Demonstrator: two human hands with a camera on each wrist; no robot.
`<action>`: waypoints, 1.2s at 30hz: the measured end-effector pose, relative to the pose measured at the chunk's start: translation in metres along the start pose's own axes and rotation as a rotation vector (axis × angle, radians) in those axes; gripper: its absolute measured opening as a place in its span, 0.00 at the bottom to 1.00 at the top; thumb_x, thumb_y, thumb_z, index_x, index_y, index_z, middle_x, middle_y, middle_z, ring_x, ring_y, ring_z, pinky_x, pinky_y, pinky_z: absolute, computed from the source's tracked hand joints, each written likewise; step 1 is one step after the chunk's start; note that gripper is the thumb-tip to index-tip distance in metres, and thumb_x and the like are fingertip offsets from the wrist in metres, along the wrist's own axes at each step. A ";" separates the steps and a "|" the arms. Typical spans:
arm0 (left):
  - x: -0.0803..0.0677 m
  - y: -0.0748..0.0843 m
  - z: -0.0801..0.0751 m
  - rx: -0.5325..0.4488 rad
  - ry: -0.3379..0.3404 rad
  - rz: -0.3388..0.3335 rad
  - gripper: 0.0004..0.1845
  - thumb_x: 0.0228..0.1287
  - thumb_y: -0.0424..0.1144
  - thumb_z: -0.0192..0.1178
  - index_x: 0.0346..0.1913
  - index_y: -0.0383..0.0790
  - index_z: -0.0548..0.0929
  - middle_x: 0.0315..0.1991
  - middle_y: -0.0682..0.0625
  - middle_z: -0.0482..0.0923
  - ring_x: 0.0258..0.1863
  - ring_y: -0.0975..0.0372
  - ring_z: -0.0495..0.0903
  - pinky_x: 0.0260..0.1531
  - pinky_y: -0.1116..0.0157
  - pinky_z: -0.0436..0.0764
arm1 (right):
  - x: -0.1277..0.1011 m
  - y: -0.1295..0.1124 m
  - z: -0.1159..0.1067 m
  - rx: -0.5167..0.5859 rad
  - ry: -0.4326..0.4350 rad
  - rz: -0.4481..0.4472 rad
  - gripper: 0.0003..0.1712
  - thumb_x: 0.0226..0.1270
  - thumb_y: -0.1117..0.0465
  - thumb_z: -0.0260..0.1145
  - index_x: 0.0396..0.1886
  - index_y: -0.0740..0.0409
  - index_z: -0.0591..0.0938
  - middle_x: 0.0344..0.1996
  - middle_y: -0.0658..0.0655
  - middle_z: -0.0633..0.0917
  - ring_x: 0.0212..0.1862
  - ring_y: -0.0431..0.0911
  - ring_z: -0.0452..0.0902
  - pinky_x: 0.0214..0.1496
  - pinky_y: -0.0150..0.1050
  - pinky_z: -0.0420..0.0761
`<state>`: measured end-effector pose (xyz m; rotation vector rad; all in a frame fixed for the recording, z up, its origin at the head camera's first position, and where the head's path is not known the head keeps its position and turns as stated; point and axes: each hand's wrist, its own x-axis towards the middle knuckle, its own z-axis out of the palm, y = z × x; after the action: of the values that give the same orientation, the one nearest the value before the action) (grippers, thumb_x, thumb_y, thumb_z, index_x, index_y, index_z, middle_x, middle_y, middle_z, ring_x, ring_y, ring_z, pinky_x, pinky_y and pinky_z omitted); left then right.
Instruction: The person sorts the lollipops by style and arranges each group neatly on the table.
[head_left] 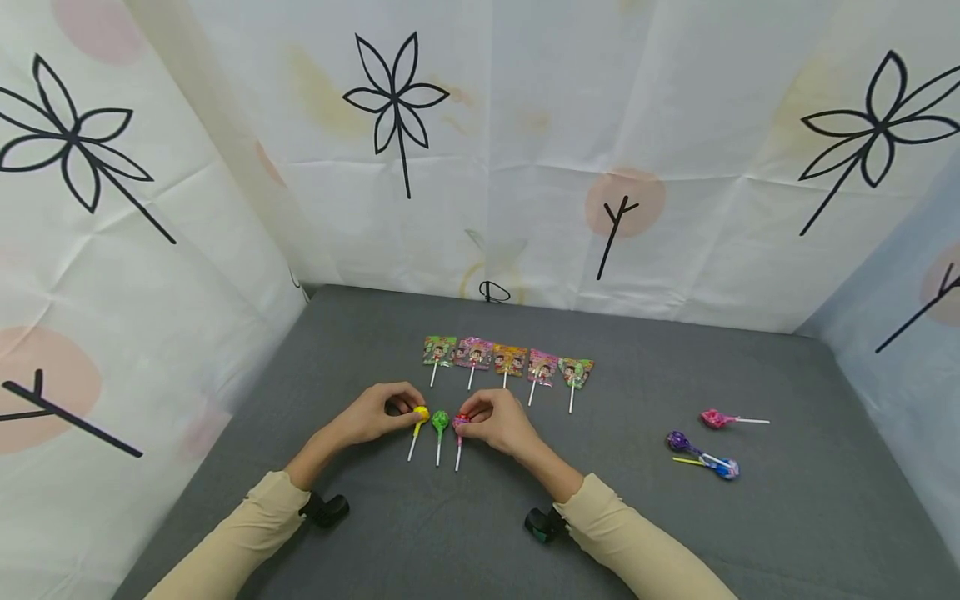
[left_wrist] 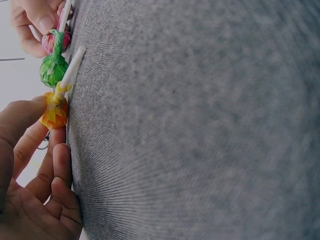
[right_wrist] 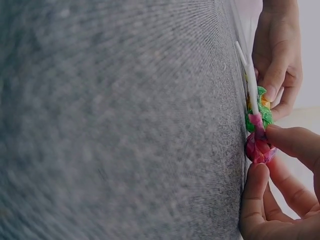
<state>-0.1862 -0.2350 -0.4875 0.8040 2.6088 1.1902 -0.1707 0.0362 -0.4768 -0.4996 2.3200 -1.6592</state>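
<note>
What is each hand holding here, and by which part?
The left hand pinches the yellow lollipop by its wrapped head; the right hand pinches the red lollipop by its head. Both sticks lie free.

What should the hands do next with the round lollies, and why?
Probably let go and fetch another from the loose lollies on the right. The left hand pinches the yellow lolly, the right hand the red lolly, and with the green lolly they already lie side by side.
</note>
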 end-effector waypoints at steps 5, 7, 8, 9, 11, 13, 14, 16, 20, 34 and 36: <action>0.001 -0.001 0.000 0.004 0.010 0.023 0.06 0.69 0.37 0.69 0.45 0.43 0.86 0.40 0.55 0.82 0.37 0.62 0.79 0.41 0.61 0.80 | 0.001 0.000 0.000 0.031 -0.003 0.013 0.13 0.56 0.71 0.79 0.39 0.70 0.86 0.32 0.59 0.86 0.33 0.46 0.83 0.33 0.34 0.80; 0.001 -0.001 0.000 0.005 0.013 0.028 0.06 0.68 0.37 0.69 0.45 0.42 0.86 0.40 0.55 0.82 0.37 0.62 0.79 0.40 0.61 0.80 | 0.001 0.000 0.000 0.039 -0.005 0.017 0.13 0.56 0.71 0.79 0.40 0.70 0.85 0.33 0.60 0.86 0.34 0.46 0.83 0.33 0.34 0.81; 0.002 -0.002 -0.001 0.008 0.012 0.024 0.06 0.68 0.37 0.69 0.45 0.43 0.86 0.40 0.55 0.82 0.37 0.62 0.79 0.40 0.62 0.80 | 0.001 0.000 -0.001 0.043 -0.006 0.019 0.13 0.56 0.71 0.79 0.40 0.70 0.85 0.33 0.61 0.86 0.34 0.46 0.83 0.34 0.34 0.81; 0.002 -0.002 -0.001 0.010 0.013 0.024 0.06 0.68 0.37 0.69 0.45 0.42 0.86 0.40 0.55 0.82 0.37 0.62 0.79 0.40 0.62 0.80 | 0.001 0.000 -0.001 0.045 -0.007 0.019 0.14 0.56 0.71 0.79 0.40 0.70 0.85 0.34 0.61 0.86 0.34 0.46 0.83 0.34 0.34 0.81; 0.002 -0.002 -0.001 0.011 0.011 0.018 0.06 0.68 0.37 0.70 0.45 0.42 0.86 0.40 0.55 0.82 0.37 0.62 0.79 0.40 0.62 0.80 | 0.001 0.000 -0.001 0.048 -0.010 0.017 0.14 0.56 0.71 0.79 0.41 0.71 0.85 0.34 0.62 0.86 0.35 0.47 0.83 0.34 0.34 0.81; 0.003 -0.002 -0.002 0.011 0.005 0.007 0.07 0.68 0.37 0.70 0.45 0.43 0.86 0.40 0.56 0.82 0.37 0.62 0.79 0.41 0.62 0.80 | 0.001 -0.001 -0.002 0.055 -0.012 0.015 0.14 0.56 0.71 0.79 0.41 0.71 0.85 0.35 0.63 0.86 0.35 0.47 0.83 0.35 0.33 0.80; 0.003 -0.002 -0.002 0.010 0.002 0.000 0.07 0.68 0.38 0.70 0.45 0.43 0.86 0.40 0.56 0.82 0.37 0.62 0.79 0.41 0.62 0.79 | 0.000 -0.001 -0.002 0.062 -0.014 0.013 0.15 0.56 0.71 0.79 0.41 0.71 0.85 0.35 0.63 0.86 0.35 0.48 0.83 0.35 0.34 0.80; 0.003 -0.001 -0.002 0.006 -0.005 -0.010 0.07 0.68 0.38 0.70 0.46 0.43 0.86 0.40 0.56 0.82 0.38 0.61 0.79 0.41 0.61 0.79 | -0.001 -0.002 -0.003 0.076 -0.018 0.007 0.15 0.57 0.71 0.79 0.41 0.71 0.85 0.36 0.63 0.86 0.36 0.49 0.83 0.35 0.34 0.80; 0.003 -0.001 -0.002 0.002 -0.009 -0.015 0.07 0.68 0.39 0.70 0.46 0.43 0.86 0.40 0.56 0.82 0.38 0.61 0.79 0.42 0.61 0.79 | -0.006 -0.005 -0.007 0.108 -0.045 -0.039 0.15 0.59 0.71 0.77 0.43 0.73 0.84 0.38 0.66 0.85 0.38 0.53 0.84 0.36 0.34 0.80; 0.001 -0.001 -0.001 0.004 -0.016 -0.007 0.07 0.68 0.39 0.69 0.47 0.46 0.85 0.41 0.58 0.81 0.38 0.62 0.78 0.42 0.62 0.79 | -0.037 -0.006 -0.049 0.037 -0.037 -0.080 0.12 0.67 0.68 0.72 0.44 0.73 0.83 0.37 0.59 0.85 0.38 0.54 0.84 0.36 0.37 0.80; 0.000 -0.001 -0.001 0.005 -0.018 -0.012 0.07 0.68 0.39 0.69 0.47 0.46 0.86 0.41 0.58 0.81 0.38 0.62 0.78 0.42 0.62 0.79 | -0.042 -0.004 -0.055 0.032 -0.036 -0.074 0.12 0.67 0.68 0.72 0.44 0.73 0.83 0.37 0.59 0.85 0.38 0.53 0.84 0.36 0.37 0.80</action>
<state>-0.1872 -0.2357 -0.4875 0.7950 2.5991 1.1683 -0.1535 0.0999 -0.4547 -0.6113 2.2719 -1.7025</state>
